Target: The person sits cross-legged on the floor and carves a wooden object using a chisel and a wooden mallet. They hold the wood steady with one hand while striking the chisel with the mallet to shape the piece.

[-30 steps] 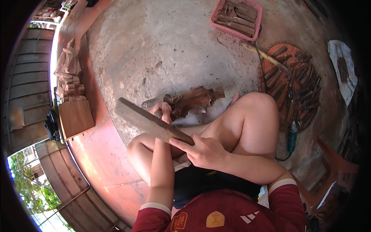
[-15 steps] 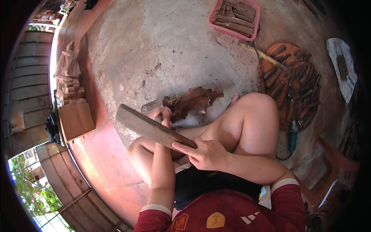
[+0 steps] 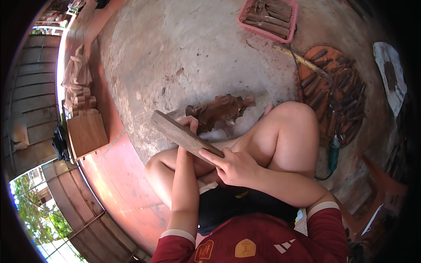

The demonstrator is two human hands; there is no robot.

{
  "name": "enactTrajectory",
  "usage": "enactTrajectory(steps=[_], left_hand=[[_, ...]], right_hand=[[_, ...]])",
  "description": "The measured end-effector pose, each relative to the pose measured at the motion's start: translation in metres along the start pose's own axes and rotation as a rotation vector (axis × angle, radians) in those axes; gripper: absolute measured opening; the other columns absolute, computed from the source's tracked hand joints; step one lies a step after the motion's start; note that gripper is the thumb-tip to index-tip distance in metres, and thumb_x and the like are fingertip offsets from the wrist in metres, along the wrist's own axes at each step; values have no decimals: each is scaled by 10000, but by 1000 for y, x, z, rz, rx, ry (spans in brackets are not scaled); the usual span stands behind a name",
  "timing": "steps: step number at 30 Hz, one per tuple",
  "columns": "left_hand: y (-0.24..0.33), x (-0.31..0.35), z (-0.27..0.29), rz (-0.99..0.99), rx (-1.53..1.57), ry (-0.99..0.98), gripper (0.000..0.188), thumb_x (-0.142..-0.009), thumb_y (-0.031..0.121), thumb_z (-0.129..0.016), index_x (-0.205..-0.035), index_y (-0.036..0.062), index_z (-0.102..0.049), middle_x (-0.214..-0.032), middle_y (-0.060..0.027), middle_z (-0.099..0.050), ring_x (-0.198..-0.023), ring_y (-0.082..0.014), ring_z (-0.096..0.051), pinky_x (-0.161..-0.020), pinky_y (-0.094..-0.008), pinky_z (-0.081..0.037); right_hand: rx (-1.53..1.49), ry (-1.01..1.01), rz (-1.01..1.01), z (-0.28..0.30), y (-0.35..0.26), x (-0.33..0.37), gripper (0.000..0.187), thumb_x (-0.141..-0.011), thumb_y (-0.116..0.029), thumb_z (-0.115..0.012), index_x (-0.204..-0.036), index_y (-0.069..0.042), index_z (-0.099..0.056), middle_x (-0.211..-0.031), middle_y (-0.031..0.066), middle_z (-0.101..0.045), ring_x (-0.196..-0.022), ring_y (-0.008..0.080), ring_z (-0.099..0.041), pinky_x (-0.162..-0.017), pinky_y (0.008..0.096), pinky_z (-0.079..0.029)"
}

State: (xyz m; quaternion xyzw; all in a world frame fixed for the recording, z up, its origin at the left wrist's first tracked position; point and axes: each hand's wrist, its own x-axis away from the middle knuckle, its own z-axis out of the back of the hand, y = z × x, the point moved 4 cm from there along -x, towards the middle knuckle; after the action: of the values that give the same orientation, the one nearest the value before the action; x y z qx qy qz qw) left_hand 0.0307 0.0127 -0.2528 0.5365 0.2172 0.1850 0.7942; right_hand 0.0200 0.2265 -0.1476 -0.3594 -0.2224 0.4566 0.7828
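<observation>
My right hand (image 3: 239, 166) is closed round the narrow end of a long, flat wooden bat (image 3: 186, 136). The bat slants up and to the left, across my left forearm. Behind it, my left hand (image 3: 190, 122) is curled beside the near left end of a brown carved wood piece (image 3: 223, 110) on the floor. The bat hides most of that hand's fingers, and what they grip cannot be made out. The carving lies on its side just beyond my crossed legs, with an uneven, hollowed outline.
To the right, several carving tools (image 3: 348, 103) lie on a round reddish mat, beside a yellow-handled hammer (image 3: 302, 60) and a teal power tool (image 3: 334, 153). A pink basket (image 3: 294, 26) of tools stands at the back. A carved wooden figure (image 3: 79, 83) stands along the left wall.
The far end of the bat has moved right and slightly up, now covering more of my left hand. My right hand has shifted slightly. The carving stays in about the same place.
</observation>
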Motion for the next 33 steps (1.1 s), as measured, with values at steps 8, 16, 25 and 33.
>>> enactTrajectory(steps=[8,16,25,33], left_hand=[[-17,4,-2,170,91,137,234,-969,181,-627,-781,59,-562,-748,-17,-593,-662,-107,-495,-624,-261,-420],[28,-14,2,-12,524,21,188,-913,-32,-503,-1091,27,-507,-921,-70,-543,-885,-156,-517,-852,-295,-425],[25,-16,10,-71,66,104,155,-925,6,-665,-1069,-8,-610,-919,-87,-669,-882,-155,-617,-796,-302,-510],[25,-17,3,-23,312,140,290,-956,148,-659,-719,12,-563,-731,-75,-621,-687,-130,-538,-641,-270,-446]], right_hand=[[-456,338,163,34,7,-15,741,-777,-45,-721,-1469,-122,-467,-906,136,-636,-692,256,-639,-625,328,-538],[-423,565,-90,76,44,-17,772,-820,-66,-684,-1501,34,-334,-1251,211,-647,-1155,188,-608,-1028,313,-385],[-577,436,-67,67,35,-24,768,-836,-63,-682,-1511,22,-324,-1226,163,-670,-1122,137,-608,-1053,276,-376],[-657,395,-133,62,34,-21,770,-839,-69,-684,-1516,7,-325,-1116,108,-706,-1030,101,-606,-975,292,-319]])
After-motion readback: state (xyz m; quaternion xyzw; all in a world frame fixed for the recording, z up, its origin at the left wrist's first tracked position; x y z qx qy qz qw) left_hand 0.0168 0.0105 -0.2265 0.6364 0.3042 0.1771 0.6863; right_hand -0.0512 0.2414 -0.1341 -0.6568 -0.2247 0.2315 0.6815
